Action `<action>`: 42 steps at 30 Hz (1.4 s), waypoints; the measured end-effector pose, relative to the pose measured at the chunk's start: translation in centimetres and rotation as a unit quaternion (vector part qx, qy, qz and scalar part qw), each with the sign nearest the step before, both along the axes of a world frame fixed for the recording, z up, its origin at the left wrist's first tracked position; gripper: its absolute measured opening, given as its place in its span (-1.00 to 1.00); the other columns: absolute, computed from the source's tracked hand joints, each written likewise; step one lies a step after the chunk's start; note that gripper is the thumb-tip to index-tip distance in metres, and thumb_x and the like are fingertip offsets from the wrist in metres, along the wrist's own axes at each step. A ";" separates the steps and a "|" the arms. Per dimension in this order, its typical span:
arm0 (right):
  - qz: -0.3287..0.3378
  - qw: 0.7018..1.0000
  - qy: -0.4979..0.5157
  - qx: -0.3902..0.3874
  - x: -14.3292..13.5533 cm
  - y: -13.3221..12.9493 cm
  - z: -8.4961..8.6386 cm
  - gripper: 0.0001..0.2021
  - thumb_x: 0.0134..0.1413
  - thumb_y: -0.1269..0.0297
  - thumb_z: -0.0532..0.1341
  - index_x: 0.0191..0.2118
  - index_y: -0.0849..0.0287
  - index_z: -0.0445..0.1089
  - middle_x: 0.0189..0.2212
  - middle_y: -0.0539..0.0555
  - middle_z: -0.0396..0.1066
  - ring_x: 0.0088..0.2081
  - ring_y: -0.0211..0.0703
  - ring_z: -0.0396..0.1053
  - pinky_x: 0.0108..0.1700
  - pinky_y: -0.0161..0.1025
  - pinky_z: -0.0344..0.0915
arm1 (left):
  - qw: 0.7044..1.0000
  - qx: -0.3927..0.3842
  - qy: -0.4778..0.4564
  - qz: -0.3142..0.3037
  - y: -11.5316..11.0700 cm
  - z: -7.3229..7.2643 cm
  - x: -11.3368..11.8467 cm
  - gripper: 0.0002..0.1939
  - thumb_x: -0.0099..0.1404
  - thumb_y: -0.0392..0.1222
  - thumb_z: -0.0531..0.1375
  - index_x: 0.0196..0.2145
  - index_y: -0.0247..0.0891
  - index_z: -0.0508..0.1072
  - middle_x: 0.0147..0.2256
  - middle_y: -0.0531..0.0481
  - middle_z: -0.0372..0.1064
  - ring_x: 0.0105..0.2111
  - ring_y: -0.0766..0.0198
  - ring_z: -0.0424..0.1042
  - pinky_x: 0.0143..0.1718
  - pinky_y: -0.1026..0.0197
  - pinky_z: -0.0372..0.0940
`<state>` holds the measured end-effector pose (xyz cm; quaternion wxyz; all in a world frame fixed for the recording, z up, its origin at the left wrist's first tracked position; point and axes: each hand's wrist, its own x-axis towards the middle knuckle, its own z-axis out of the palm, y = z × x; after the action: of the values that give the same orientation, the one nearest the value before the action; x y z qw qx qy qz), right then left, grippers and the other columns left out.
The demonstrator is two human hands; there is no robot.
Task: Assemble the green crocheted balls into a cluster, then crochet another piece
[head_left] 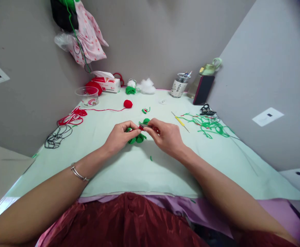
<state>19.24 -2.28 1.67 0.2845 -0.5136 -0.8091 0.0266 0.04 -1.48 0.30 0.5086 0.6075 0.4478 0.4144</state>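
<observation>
At the middle of the table, a small green and red crocheted piece [139,138] with rounded green parts is pinched between thumb and fingers of my left hand [120,138]. My right hand [167,135] is closed in a pinch against the piece's red part. A thin greyish thing shows at its fingertips, too small to name. Just beyond the hands lies a little green, white and red crocheted bit [145,110]. Farther back is a red ball of yarn [127,104]. To the right of my right hand rests a yellow-handled crochet hook [180,121].
Tangled green yarn [213,125] lies right, near black scissors [208,110]. A phone [203,90] leans on a bottle beside a pen cup [179,85]. Back left are a tissue box [108,84] and plastic tub [88,97]; red yarn [72,117] and dark cord [58,136] lie left.
</observation>
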 end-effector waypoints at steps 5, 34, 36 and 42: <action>-0.016 0.996 0.083 -0.012 0.3 0.6 -0.1 -0.77 0.22 0.06 0.19 -0.28 0.13 0.34 -0.52 -0.06 0.36 -0.51 -0.28 0.20 -0.39 -0.32 0.03 | 0.998 -0.032 -0.047 -0.011 0.3 -0.1 -0.2 -0.80 0.20 -0.08 0.29 -0.40 -0.27 0.42 -0.46 0.06 0.37 -0.48 0.37 0.27 -0.41 0.27 0.11; 0.121 0.942 0.262 -0.171 -0.3 0.5 0.5 -0.79 0.16 0.21 0.22 -0.44 0.19 0.35 -0.51 -0.05 0.28 -0.44 -0.29 0.14 -0.37 -0.29 0.08 | 0.990 -0.012 -0.093 -0.104 -0.1 -0.4 0.0 -0.79 0.28 -0.09 0.26 -0.40 -0.26 0.38 -0.36 0.04 0.35 -0.38 0.33 0.31 -0.35 0.27 0.16; 0.116 0.937 0.280 -0.173 -0.3 0.5 0.7 -0.81 0.15 0.24 0.20 -0.45 0.19 0.34 -0.52 -0.05 0.27 -0.44 -0.29 0.14 -0.38 -0.29 0.07 | 0.989 -0.019 -0.102 -0.107 -0.1 -0.2 0.1 -0.79 0.27 -0.08 0.27 -0.38 -0.26 0.39 -0.33 0.02 0.37 -0.34 0.31 0.35 -0.32 0.26 0.18; 0.063 0.920 0.349 -0.165 0.5 0.8 1.8 -0.86 0.13 0.22 0.21 -0.36 0.19 0.35 -0.51 -0.08 0.24 -0.45 -0.29 0.12 -0.38 -0.29 0.09 | 0.985 -0.028 -0.141 -0.101 -0.2 0.3 0.0 -0.78 0.25 -0.09 0.29 -0.39 -0.26 0.39 -0.34 0.01 0.37 -0.31 0.28 0.37 -0.29 0.25 0.20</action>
<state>19.76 -1.46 3.50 0.4578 -0.4595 -0.6734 0.3548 0.09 -1.64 0.61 0.6225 0.5706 0.3197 0.4296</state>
